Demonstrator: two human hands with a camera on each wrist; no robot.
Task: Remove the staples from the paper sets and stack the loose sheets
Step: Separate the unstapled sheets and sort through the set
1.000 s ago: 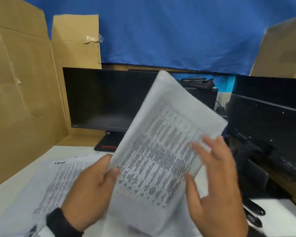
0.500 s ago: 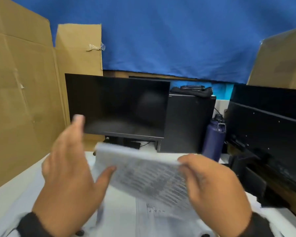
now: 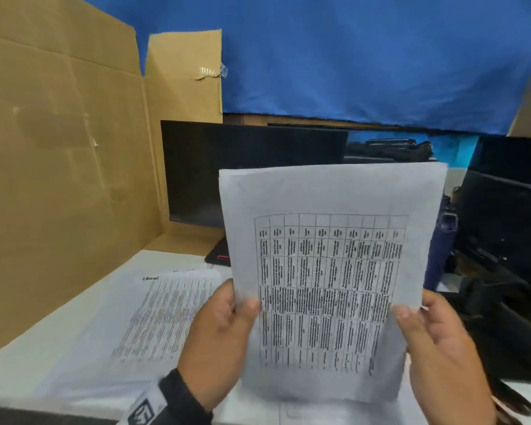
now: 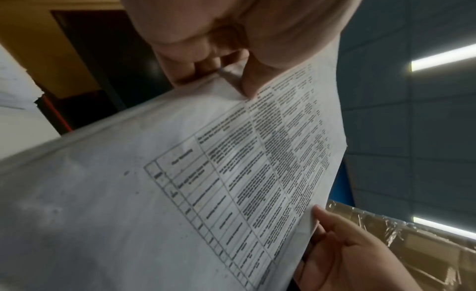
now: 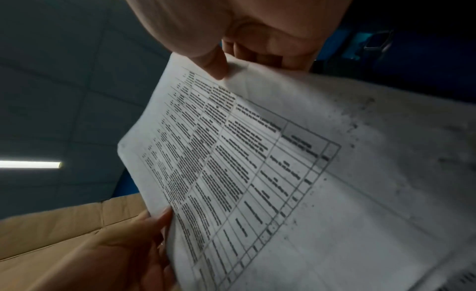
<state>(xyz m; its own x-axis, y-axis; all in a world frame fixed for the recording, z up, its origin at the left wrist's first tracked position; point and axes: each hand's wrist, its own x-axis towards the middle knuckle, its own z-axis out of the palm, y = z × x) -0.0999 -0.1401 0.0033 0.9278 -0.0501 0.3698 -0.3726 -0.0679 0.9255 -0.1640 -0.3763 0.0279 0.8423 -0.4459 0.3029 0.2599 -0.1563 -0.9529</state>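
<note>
The paper set [image 3: 331,280] stands upright in the air in front of the monitor [image 3: 252,173], its printed table facing the person (the print is too blurred to read). The left hand [image 3: 218,342] pinches the set's left edge, thumb on the printed face and the other fingers behind. The right hand [image 3: 439,345] pinches the right edge the same way, thumb in front. In the left wrist view the left thumb presses the sheet beside the table's border while the right hand [image 4: 342,252] shows at the far edge; in the right wrist view the left hand [image 5: 123,252] shows at the opposite edge, its thumb lying along the paper. Whether a staple sits in the set cannot be told.

To the left of the monitor's foot, more printed sheets [image 3: 166,314] lie flat on the white table [image 3: 22,357]. Left of the monitor stands a wall of brown cardboard [image 3: 62,167], and behind and above the monitor hangs a blue cloth [image 3: 365,62]. Right of the monitor, partly hidden by the held set, stands a dark blue bottle [image 3: 442,240], with black equipment [image 3: 509,216] beyond it.
</note>
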